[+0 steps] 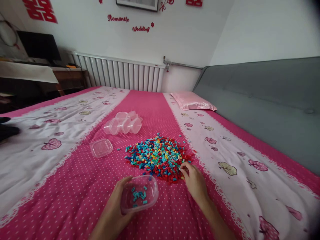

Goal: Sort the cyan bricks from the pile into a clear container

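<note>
A heap of small toy bricks (pixel 160 155) in red, blue, teal, yellow and other colours lies on the pink bedspread. My left hand (pixel 118 203) grips a clear plastic container (pixel 152 200) by its left side, tilted slightly towards me. Several teal bricks (pixel 138 194) rest on the container's bottom. At the heap's right edge, my right hand (pixel 193 180) has thumb and index finger pinched together on what looks like a small teal brick (pixel 180 168), mostly covered by the fingertips.
A clear lid (pixel 101 148) lies left of the heap. Beyond it are several stacked clear containers (pixel 123 122). A pink pillow (pixel 192 100) sits near the grey headboard (pixel 262 100). Stray bricks lie around the heap. Radiator (pixel 120 71) and desk monitor (pixel 38 46) stand beyond the bed.
</note>
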{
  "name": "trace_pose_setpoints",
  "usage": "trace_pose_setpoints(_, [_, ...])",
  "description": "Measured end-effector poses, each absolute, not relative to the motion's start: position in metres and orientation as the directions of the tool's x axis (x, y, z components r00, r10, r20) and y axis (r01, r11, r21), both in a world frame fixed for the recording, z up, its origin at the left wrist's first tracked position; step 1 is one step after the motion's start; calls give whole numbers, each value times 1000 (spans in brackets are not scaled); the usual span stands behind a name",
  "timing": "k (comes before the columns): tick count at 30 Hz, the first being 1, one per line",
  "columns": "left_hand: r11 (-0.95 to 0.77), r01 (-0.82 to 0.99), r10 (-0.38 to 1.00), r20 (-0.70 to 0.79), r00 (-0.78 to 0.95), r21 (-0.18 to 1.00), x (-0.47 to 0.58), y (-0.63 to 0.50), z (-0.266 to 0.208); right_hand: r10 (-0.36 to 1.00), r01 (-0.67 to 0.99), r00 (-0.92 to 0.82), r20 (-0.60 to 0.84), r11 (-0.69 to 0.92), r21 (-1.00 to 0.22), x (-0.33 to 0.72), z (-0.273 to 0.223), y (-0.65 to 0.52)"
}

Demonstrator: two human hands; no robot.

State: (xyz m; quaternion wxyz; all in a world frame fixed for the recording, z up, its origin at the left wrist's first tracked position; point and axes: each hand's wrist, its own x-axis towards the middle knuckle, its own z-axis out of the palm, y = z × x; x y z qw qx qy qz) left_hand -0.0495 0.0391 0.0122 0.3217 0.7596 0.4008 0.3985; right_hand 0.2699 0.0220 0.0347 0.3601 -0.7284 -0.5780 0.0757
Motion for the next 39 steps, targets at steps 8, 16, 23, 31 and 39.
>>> trace_pose_setpoints(8, [-323,198,917,255,307,925,-41,38,21,878,489,432,206,-36,-872,271,36,24])
trace_pose_setpoints(16, [-371,204,908,307,284,906,-36,33,14,924,478,186,333,211,-853,208,53,-2])
trace_pose_setpoints(23, [-456,321,884,378,276,830,-31,30,1,792,675,7,611,447,-587,187,57,-15])
trace_pose_setpoints(31, [-498,343,860,404,312,797,-29,24,8,833,607,-72,549,473,-638,190,64,-17])
trace_pose_setpoints(39, [-457,320,873,348,342,830,-31,22,14,905,527,330,268,58,-848,258,53,3])
